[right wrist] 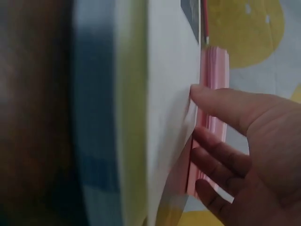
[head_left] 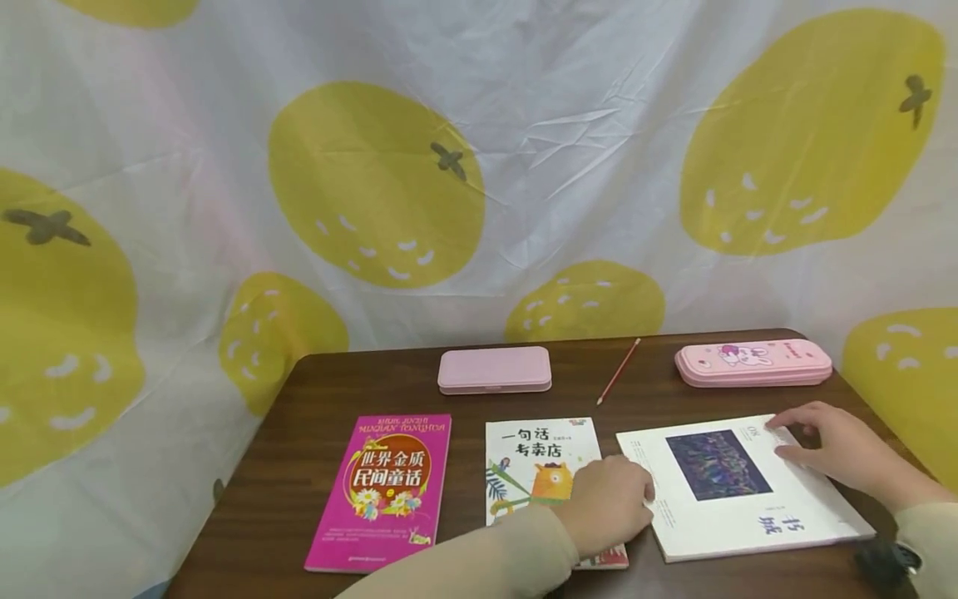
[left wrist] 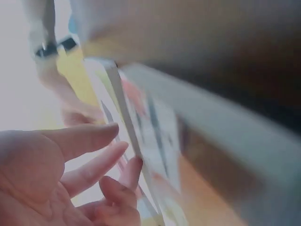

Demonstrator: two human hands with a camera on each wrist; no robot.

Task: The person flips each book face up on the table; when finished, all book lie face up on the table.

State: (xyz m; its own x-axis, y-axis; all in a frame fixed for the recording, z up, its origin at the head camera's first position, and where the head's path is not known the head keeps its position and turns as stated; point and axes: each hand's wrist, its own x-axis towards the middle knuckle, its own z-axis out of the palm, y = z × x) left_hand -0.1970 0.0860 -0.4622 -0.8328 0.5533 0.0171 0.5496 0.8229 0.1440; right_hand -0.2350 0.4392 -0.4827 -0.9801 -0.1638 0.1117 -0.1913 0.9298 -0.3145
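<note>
A white magazine-style book (head_left: 718, 520) with a dark picture on its cover lies slightly turned at the right of the table. My left hand (head_left: 609, 503) is over the middle book (head_left: 516, 478), which has an orange animal on its white cover. Its fingertips are right at the left edge of the white book, with thumb (left wrist: 101, 135) and fingers apart in the left wrist view. At the white book's far right corner, my right hand (head_left: 838, 445) touches the edge with thumb and fingertips. The right wrist view shows that thumb (right wrist: 207, 99) on the cover's edge.
To the left lies a magenta book (head_left: 385, 532). Along the back of the dark wooden table (head_left: 262, 466) are a plain pink case (head_left: 494, 368), a thin red pencil (head_left: 619, 372) and a pink bunny pencil case (head_left: 752, 363). A lemon-print curtain (head_left: 584, 191) hangs behind.
</note>
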